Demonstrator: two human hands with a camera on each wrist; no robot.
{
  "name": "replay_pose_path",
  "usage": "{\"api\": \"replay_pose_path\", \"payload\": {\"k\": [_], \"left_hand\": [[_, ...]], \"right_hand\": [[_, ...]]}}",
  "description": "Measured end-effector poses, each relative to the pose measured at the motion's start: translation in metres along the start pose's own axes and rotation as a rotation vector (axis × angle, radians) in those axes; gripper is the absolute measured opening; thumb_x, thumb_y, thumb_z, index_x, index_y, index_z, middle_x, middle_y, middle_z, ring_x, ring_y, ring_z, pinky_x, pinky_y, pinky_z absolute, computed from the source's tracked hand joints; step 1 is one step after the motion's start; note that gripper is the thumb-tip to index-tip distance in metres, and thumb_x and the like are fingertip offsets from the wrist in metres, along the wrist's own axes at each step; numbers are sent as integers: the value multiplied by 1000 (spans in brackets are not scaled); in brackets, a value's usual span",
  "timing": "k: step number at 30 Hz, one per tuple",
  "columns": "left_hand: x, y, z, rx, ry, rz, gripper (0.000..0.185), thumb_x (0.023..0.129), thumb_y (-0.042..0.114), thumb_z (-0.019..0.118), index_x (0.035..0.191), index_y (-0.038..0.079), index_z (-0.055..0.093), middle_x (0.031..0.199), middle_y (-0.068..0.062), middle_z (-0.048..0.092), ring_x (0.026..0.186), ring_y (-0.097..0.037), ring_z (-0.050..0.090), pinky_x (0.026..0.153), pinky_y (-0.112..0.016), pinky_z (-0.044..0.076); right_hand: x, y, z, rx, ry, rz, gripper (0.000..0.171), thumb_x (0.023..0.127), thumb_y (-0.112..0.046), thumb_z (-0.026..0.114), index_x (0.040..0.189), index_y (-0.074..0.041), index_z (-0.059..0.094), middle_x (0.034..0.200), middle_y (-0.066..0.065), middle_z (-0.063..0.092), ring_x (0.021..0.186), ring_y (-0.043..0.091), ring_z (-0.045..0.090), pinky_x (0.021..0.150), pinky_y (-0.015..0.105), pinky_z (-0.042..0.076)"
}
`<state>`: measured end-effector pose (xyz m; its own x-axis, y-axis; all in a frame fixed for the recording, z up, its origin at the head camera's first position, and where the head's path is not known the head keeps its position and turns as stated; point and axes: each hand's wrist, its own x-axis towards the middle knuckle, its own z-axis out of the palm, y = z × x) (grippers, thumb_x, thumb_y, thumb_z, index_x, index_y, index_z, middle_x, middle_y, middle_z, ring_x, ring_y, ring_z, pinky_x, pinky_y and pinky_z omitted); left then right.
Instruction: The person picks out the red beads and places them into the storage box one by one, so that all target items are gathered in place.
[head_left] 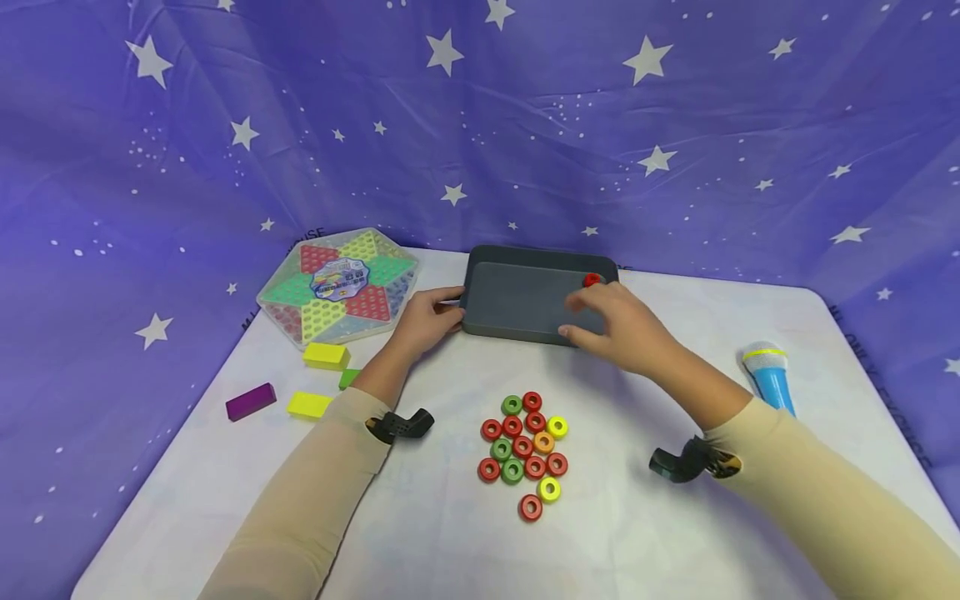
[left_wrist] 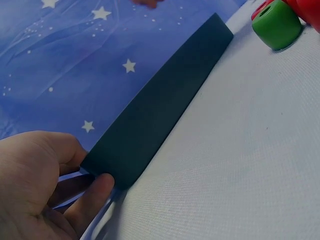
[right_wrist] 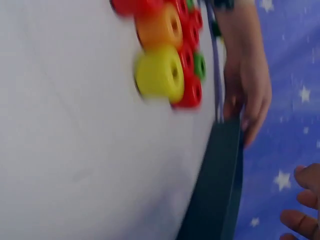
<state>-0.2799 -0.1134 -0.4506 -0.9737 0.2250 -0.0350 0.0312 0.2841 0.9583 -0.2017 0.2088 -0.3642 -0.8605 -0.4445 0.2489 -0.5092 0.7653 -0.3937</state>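
**Grey tray being steadied while one red ring is being placed inside**

The dark grey rectangular plastic tray (head_left: 525, 304) is lying on the white cloth-covered table (head_left: 637, 533), at the far side just before the purple star-printed backdrop (head_left: 525, 125). Its left short end is being gripped by the left hand (head_left: 427, 321); in the left wrist view the thumb (left_wrist: 92, 202) is being pressed against the tray corner with the fingers wrapped behind, so the tray is judged to be held still against sliding.

The right hand (head_left: 615, 329) is being held over the tray's right part, fingers loosely spread and holding nothing, as far as can be told. One red plastic ring (head_left: 592, 280) is lying in the tray's far right corner, just beyond the fingertips and apparently released.

The loose cluster of coloured plastic rings (head_left: 525, 450) is lying on the table nearer the person, well apart from the tray, within easy reach of either hand. Counted there: nine red, three green, two yellow, one orange, fifteen in all, sixteen with the one in the tray.

Being left aside at the left: one hexagonal clear-lidded Chinese checkers board (head_left: 337, 287), two yellow blocks (head_left: 326, 356), one purple block (head_left: 251, 402), and one green block (head_left: 348, 377) partly hidden by the forearm. At the right edge: one blue and white toy microphone (head_left: 768, 375).
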Motion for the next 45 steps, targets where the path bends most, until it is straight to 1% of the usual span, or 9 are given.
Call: {"api": "replay_pose_path", "payload": {"k": [1,4,8,14,18,21,26,34,45], "left_hand": [[0,0,0,-3,1,0,47,96,6,67,142,10,60,137,-13,63,108,-25,69,83,-27,62],[-1,-1,0,-8,1,4,47,96,6,66,142,7,59,136,-14,63,108,-26,69,83,-27,62],[-1,-1,0,-17,2,11,47,96,5,66,143,7,59,137,-14,63,108,-26,69,83,-28,63],[0,-1,0,-19,3,18,47,96,5,66,142,8,59,136,-13,63,107,-25,70,83,-28,63],[2,-1,0,-20,2,25,47,96,5,66,142,7,59,138,-14,62,108,-25,69,83,-28,62],[1,-1,1,-20,5,23,47,96,4,66,142,6,59,140,-13,61,110,-25,68,83,-28,62],[-1,1,2,-23,7,23,47,96,4,65,143,6,59,142,-13,59,111,-26,68,83,-27,62],[-2,1,2,-42,-3,26,47,96,3,65,143,5,58,140,-15,61,112,-27,67,84,-28,62],[-1,0,2,-43,6,26,47,96,2,65,142,4,59,134,-15,64,109,-26,68,83,-28,63]], "right_hand": [[-6,-5,1,9,-8,-17,36,92,-34,75,119,-10,69,111,6,71,104,27,60,89,47,52],[-25,-20,7,39,-29,-44,33,91,-33,77,118,-15,70,109,-2,70,100,21,64,82,41,57],[-49,-35,17,78,-68,-68,32,88,-33,80,116,-22,69,107,-10,70,94,15,66,74,32,57],[-82,-46,34,107,-146,-114,33,88,-32,81,117,-21,70,108,-11,70,94,10,65,80,32,59],[-99,-47,44,115,-189,-146,26,88,-33,80,111,-23,72,107,-17,68,94,3,63,82,30,58],[-109,-47,52,125,-203,-164,22,88,-30,80,108,-25,72,106,-20,67,94,0,62,82,29,58],[-117,-47,62,94,-166,-183,23,85,-28,81,106,-27,72,103,-22,65,94,-3,61,81,28,57],[-121,-47,68,41,-103,-211,25,82,-28,82,105,-27,71,102,-22,65,96,0,62,83,30,58],[-120,-46,71,45,-55,-264,26,81,-25,81,105,-24,71,101,-20,65,91,-1,59,77,26,55]]}}
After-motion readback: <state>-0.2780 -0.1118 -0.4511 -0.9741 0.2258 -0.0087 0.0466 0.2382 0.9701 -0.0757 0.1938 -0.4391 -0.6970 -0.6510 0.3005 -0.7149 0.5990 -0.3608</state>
